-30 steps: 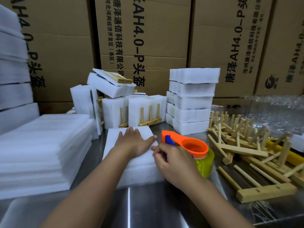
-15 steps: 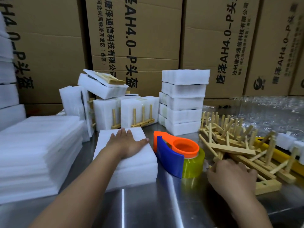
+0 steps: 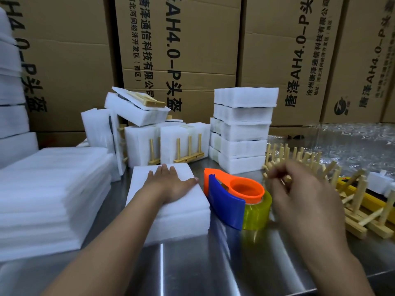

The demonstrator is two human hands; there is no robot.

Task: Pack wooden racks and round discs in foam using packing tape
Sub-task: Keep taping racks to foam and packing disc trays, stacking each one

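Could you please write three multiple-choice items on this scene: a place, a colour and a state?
1. The tape dispenser stands: A) on a chair; B) on the table between foam block and wooden racks; C) in a drawer.
2. The tape roll is: A) yellow; B) black; C) red.
3. The left hand: A) grips scissors; B) hangs idle; C) rests flat on the foam block.
B, it sits on metal between them; A, the roll shows translucent yellow; C, fingers lie straight.
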